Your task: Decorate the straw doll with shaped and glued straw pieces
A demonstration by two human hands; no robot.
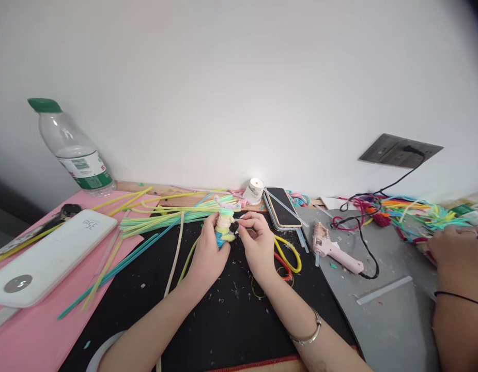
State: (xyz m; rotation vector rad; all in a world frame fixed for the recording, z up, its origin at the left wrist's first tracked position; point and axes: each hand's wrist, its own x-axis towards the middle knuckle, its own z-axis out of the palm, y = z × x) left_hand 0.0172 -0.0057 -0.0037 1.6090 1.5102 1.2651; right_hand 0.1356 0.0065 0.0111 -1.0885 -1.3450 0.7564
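A small pipe-cleaner figure (225, 225), in yellow, mint, pink and blue with a black tuft on its right side, is held upright over the black mat (223, 320). My left hand (210, 247) wraps round its lower left side. From the right, my right hand (258, 243) has its thumb and forefinger closed at the black tuft (234, 227). Whether those fingertips pinch the tuft or some small piece on it is hidden. Green and yellow pipe cleaners (165, 223) lie in a bundle left of my hands.
A pink glue gun (335, 253) rests on the grey mat (394, 325), its cord running to a wall socket (399, 151). A phone (283, 207) and white cup (254, 191) stand behind. At left are a power bank (56, 253) and bottle (76, 150). Another person's hand (458, 253) works at right.
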